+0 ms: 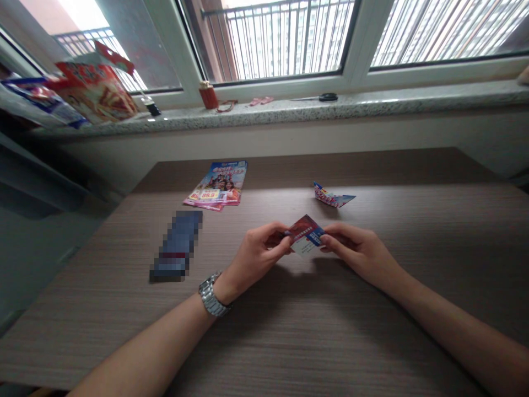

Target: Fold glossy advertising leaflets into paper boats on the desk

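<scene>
A small folded piece of printed paper (307, 236), red, blue and white, is held just above the table in a diamond-like shape. My left hand (264, 242) pinches its left corner between thumb and fingers; a metal watch (213, 295) is on that wrist. At the right corner, my right hand (354, 247) pinches the same paper. Beyond the hands, slightly to the right, sits a folded paper boat (333, 197) with a colourful print. The paper's underside is hidden.
Printed flyers (221, 184) lie stacked at the table's (264, 353) back left. Nearer, a dark blurred-out flat object (177, 245) rests left of my hands. On the stone windowsill (268, 114) are scissors (328, 97), a red lighter-like container (208, 95) and snack packaging (97, 91).
</scene>
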Action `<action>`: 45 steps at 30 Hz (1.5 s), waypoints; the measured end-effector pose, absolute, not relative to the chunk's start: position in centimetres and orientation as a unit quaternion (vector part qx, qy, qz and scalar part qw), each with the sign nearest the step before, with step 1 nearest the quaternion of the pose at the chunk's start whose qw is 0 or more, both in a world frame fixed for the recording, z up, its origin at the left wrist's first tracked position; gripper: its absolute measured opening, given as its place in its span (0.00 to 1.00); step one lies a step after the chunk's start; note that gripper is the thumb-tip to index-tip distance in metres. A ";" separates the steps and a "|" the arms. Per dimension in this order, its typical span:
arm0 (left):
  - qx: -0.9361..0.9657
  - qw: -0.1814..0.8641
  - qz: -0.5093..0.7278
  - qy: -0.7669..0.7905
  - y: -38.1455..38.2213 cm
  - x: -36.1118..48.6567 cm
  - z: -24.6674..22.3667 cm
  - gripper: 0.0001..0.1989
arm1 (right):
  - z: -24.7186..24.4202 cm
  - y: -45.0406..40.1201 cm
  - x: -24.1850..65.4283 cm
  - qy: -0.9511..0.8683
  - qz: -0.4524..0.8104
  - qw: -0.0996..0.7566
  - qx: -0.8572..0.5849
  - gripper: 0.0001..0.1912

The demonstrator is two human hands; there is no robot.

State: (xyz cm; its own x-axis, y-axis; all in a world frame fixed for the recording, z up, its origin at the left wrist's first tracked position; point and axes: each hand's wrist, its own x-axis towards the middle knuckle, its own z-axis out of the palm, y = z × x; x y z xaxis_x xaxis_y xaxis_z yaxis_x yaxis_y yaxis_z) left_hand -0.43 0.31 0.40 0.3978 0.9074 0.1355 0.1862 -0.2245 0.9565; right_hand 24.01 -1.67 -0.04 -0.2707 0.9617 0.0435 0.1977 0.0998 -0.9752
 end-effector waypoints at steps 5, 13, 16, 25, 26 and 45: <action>0.666 0.516 0.374 0.387 0.3 -0.4 0.3 0.13 | 0.2 -1.7 23.9 -0.625 0.488 0.394 -0.464 0.17; 0.667 0.539 0.394 0.330 0.0 -0.1 0.7 0.14 | 1.1 -1.6 23.4 -0.566 0.530 0.418 -0.473 0.18; 0.658 0.553 0.395 0.325 0.1 -0.1 0.7 0.13 | 0.9 -1.5 23.4 -0.554 0.541 0.427 -0.467 0.18; 0.653 0.586 0.396 0.271 0.7 -0.4 0.5 0.08 | -0.1 -1.3 24.0 -0.564 0.553 0.441 -0.426 0.12; 0.652 0.588 0.397 0.268 0.6 -0.4 0.6 0.08 | -0.1 -1.2 24.1 -0.566 0.552 0.441 -0.425 0.11; 0.631 0.569 0.434 0.299 0.2 0.1 0.7 0.09 | -0.1 -1.2 24.6 -0.699 0.398 0.439 -0.400 0.09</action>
